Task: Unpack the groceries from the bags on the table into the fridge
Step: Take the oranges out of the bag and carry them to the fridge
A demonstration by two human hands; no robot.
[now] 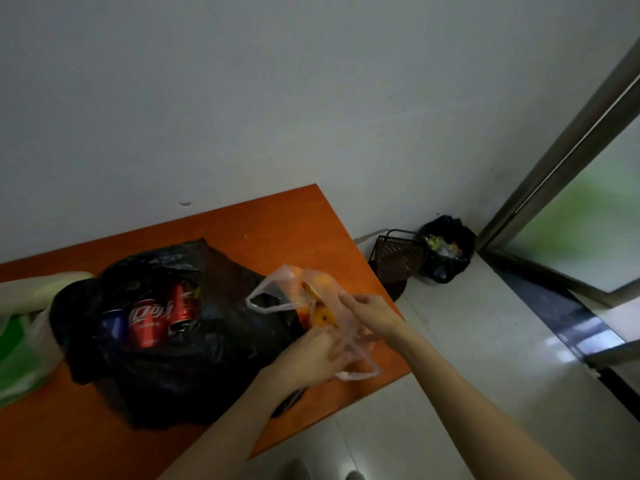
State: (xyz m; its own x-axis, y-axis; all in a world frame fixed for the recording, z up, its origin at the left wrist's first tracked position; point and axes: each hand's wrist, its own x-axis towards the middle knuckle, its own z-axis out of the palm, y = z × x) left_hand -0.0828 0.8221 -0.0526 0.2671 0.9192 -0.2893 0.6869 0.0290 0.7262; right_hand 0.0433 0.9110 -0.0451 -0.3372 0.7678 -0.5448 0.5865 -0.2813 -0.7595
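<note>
A clear plastic bag (294,289) with oranges (323,318) inside lies near the right edge of the orange table (277,220). My left hand (311,355) grips the bag's near side. My right hand (372,313) pinches its thin film from the right, pulling the mouth apart. Left of it sprawls a black plastic bag (207,341), its opening showing two red cola cans (152,320) and a blue can (114,325). A green and white bag (20,348) with a pale vegetable lies at the table's left end. The fridge is out of view.
On the floor beyond the table's right corner stand a dark slotted dustpan (398,258) and a black-lined waste bin (446,251) with scraps. A sliding glass door with a metal frame (561,157) runs along the right. The white wall backs the table.
</note>
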